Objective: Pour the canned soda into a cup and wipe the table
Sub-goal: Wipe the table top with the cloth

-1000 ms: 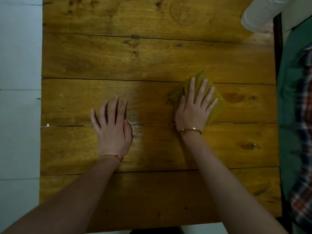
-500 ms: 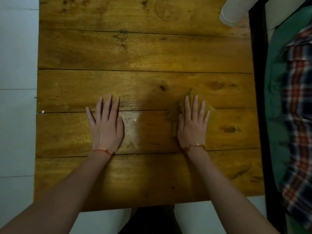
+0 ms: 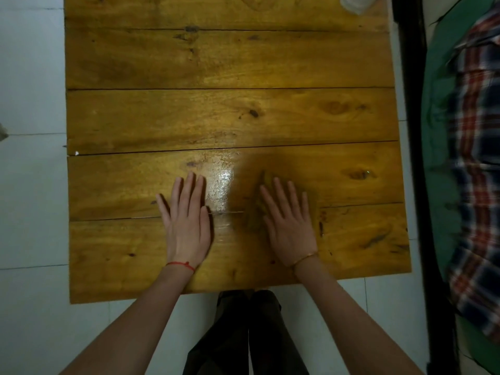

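On the wooden plank table (image 3: 216, 58), my right hand (image 3: 289, 223) presses flat on a yellow-green cloth (image 3: 255, 212), which is blurred and mostly hidden under the palm. Its left edge shows beside my thumb. My left hand (image 3: 186, 220) lies flat on the wood to the left, fingers spread, holding nothing. A wet sheen (image 3: 220, 185) glints between the two hands. A white cup (image 3: 354, 4) shows partly at the far right corner of the table. No can is in view.
A dark frame (image 3: 416, 158) runs along the table's right side, with green fabric and a plaid cloth (image 3: 476, 158) beyond it. White tiled floor (image 3: 29, 212) lies to the left and in front. My dark trouser legs (image 3: 249, 334) are below the near edge.
My right hand has dragged the cloth toward me and to the left, from the middle plank to the near planks. The left hand stays flat on the table.
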Demonstrator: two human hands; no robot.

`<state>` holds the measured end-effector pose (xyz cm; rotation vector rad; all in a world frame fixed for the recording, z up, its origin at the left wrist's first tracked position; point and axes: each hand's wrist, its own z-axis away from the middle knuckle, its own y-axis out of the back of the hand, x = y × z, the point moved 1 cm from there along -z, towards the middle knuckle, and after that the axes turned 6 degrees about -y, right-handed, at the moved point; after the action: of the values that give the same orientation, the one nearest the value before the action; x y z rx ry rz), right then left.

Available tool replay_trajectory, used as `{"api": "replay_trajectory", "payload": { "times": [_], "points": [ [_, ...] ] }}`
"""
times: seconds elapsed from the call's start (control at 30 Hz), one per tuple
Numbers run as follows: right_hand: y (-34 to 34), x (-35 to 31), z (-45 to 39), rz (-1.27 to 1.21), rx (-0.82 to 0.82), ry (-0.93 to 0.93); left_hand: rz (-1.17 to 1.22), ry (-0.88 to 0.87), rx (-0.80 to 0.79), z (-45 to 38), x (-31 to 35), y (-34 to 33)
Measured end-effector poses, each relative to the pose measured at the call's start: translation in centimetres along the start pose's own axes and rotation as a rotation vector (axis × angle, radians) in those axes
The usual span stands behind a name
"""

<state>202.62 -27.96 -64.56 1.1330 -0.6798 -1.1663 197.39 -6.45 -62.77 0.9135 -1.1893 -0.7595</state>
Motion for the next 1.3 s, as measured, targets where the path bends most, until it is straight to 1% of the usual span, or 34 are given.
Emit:
{"api": "replay_trajectory", "payload": {
  "times": [0.1,0.13,0.17,0.2,0.3,0.37,0.43,0.5,0.6,0.67,0.7,0.73,0.87,0.93,0.97,1.0,1.03,1.1,1.17,1.2,1.23,1.3],
  "points": [
    [0.5,0.8,-1.6,-0.042,0.036,-0.28,-0.013,0.031,-0.007,1.1,-0.1,-0.3],
    [0.5,-0.1,-1.9,-0.075,0.055,-0.342,-0.017,0.037,-0.012,1.4,-0.2,-0.5],
    [0.4,-1.4,-1.9,-0.102,0.065,-0.364,-0.019,0.041,-0.016,1.8,-0.2,-0.6],
    [0.1,-2.9,-1.6,-0.119,0.057,-0.332,-0.02,0.045,-0.017,2.2,-0.2,-0.6],
    [-1.6,-6.9,2.5,-0.112,-0.025,-0.046,-0.017,0.062,-0.011,3.3,-0.2,-0.6],
    [-2.2,-6.8,5.6,-0.093,-0.054,0.052,-0.018,0.076,-0.01,3.9,-0.2,-0.6],
    [-2.6,-4.6,7.6,-0.07,-0.058,0.027,-0.025,0.078,-0.015,4.4,-0.3,-0.6],
    [-2.5,-1.6,7.6,-0.031,-0.036,-0.078,-0.026,0.083,-0.018,4.6,-0.6,-0.6],
    [-1.5,1.3,4.0,-0.057,0.015,-0.306,-0.038,0.077,-0.012,4.1,-0.7,-0.4],
    [-0.6,0.7,1.0,-0.095,0.076,-0.393,-0.031,0.07,-0.007,3.5,-0.7,-0.4],
    [-0.4,-0.3,-0.2,-0.105,0.09,-0.395,-0.028,0.07,-0.002,3.1,-0.6,-0.5],
    [-0.3,-1.5,-1.0,-0.107,0.091,-0.361,-0.029,0.072,0.003,2.8,-0.6,-0.5],
    [-0.8,-6.6,-0.2,-0.104,0.021,-0.018,-0.048,0.066,0.024,1.1,-0.7,-0.3],
    [-0.9,-6.5,0.5,-0.108,-0.007,0.087,-0.059,0.059,0.023,0.1,-0.9,-0.2],
    [-0.6,-5.7,0.2,-0.109,-0.013,0.106,-0.062,0.05,0.022,-0.6,-1.1,-0.1],
    [-0.4,-4.8,-0.6,-0.102,-0.003,0.093,-0.061,0.037,0.021,-1.2,-1.2,0.0],
    [0.0,-3.9,-1.7,-0.097,0.015,0.042,-0.059,0.026,0.02,-1.9,-1.4,0.1],
    [0.9,-2.9,-5.3,-0.127,0.063,-0.144,-0.063,0.012,0.028,-3.3,-1.8,0.3],
    [1.8,-3.7,-8.9,-0.166,0.117,-0.303,-0.072,0.004,0.04,-4.8,-2.2,0.6],
    [2.0,-4.7,-10.0,-0.174,0.127,-0.334,-0.074,0.003,0.045,-5.5,-2.4,0.7],
    [2.0,-6.0,-10.6,-0.17,0.122,-0.309,-0.075,0.007,0.053,-6.2,-2.5,0.9],
    [1.6,-8.7,-9.8,-0.136,0.071,-0.124,-0.081,0.027,0.068,-7.4,-3.0,1.3]
  ]
}}
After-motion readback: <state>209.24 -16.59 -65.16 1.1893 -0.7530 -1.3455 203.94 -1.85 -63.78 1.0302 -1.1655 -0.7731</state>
